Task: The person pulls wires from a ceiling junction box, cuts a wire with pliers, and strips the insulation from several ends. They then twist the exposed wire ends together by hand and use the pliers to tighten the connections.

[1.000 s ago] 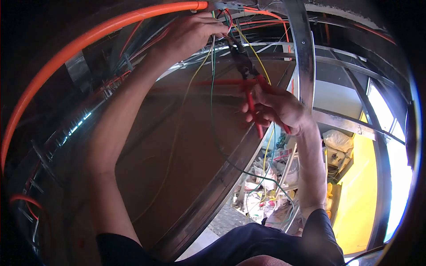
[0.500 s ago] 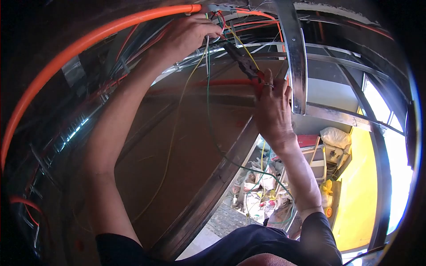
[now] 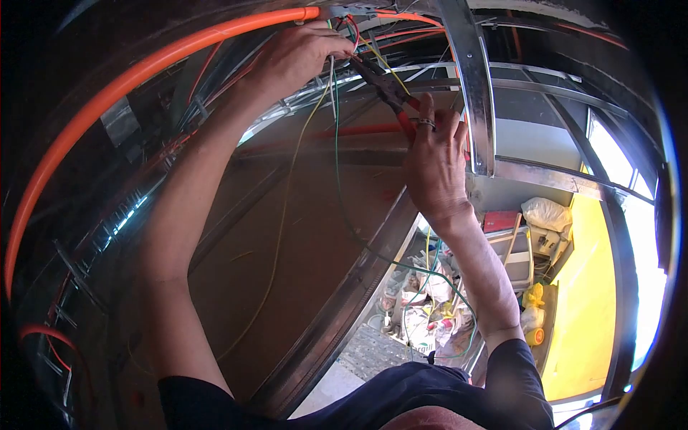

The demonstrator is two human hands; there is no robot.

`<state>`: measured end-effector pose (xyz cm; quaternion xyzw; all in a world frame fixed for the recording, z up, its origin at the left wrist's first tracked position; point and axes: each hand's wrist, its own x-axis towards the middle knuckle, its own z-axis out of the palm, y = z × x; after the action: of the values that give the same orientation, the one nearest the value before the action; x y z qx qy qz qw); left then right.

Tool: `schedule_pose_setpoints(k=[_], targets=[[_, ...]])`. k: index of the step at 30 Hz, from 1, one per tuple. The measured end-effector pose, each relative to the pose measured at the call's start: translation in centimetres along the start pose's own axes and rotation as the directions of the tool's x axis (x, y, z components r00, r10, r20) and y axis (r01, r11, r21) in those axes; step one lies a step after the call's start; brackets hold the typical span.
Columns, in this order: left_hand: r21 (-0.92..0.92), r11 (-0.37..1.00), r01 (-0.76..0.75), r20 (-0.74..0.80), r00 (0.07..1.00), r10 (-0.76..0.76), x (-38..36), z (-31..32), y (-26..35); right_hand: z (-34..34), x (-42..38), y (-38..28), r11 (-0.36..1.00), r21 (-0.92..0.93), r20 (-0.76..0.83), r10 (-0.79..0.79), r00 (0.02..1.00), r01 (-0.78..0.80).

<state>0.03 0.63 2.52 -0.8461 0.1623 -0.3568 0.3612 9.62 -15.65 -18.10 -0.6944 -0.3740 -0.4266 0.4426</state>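
Up by the ceiling frame, my left hand (image 3: 301, 57) is closed, its fingertips pinching a bunch of electrical wires (image 3: 353, 32). A white, a yellow and a green wire (image 3: 337, 140) hang down below those fingers. My right hand (image 3: 438, 168) is wrapped round the red handles of a pair of pliers (image 3: 387, 89), with one ringed finger stretched along a handle. The dark jaws point up and left, their tips right at the wires by my left fingertips. The handles are spread apart. Part of the grip is hidden behind my right hand.
An orange conduit (image 3: 143, 75) curves across the upper left to a box above my left hand. A metal stud (image 3: 473, 86) hangs just right of my right hand. A brown panel (image 3: 287, 215) lies behind. Bags and debris (image 3: 430, 315) cover the floor below, near a yellow wall (image 3: 584, 301).
The plier handles have spread wider, and the jaws have moved up and left to the wires at my left fingertips. My left hand has shifted slightly left.
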Motion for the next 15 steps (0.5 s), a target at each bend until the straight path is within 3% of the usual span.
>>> schedule_pose_setpoints(k=[11, 15], targets=[[0.006, 1.0, 0.02, 0.026, 0.999, -0.02, 0.04, -0.17, 0.16, -0.6, 0.49, 0.08, 0.999, 0.005, 0.043, 0.036, 0.998, -0.036], [0.009, 1.0, 0.003, 0.011, 1.0, -0.003, -0.04, -0.08, -0.01, -0.31, 0.32, 0.27, 0.999, -0.036, -0.011, 0.008, 1.0, -0.008]])
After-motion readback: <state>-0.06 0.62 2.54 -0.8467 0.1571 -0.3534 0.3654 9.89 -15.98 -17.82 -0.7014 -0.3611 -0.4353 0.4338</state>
